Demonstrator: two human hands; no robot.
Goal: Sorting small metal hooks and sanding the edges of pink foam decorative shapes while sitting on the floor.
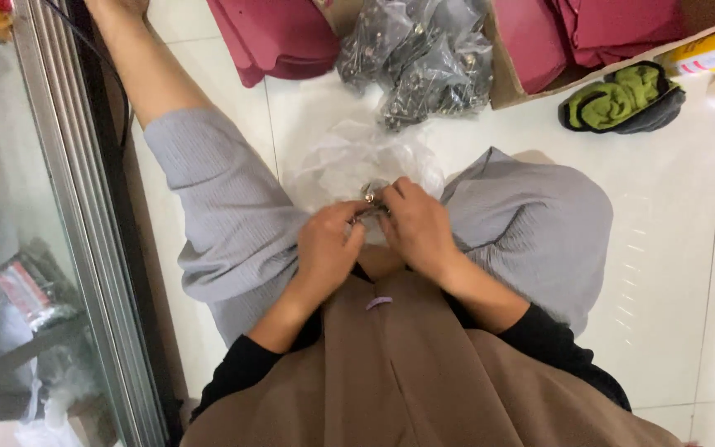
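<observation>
Here, seen from your head, your left hand (327,248) and right hand (418,228) pinch a small metal clasp (371,199) together above your lap, over a crumpled clear bag (349,157). Ahead lie bags of metal parts (424,58), red cloth (279,37), a cardboard box (502,83) and green gloves (622,99). A metal door frame (68,207) hems your left; open white floor (672,248) lies right.

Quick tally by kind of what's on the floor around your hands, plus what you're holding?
Small metal part held between left hand and right hand: 1
Clear plastic bags of dark metal parts: 2 visible, possibly more
Empty clear plastic bag: 1
Cardboard box: 1
Green and black gloves, bundled: 1 bundle
Total: 6
</observation>
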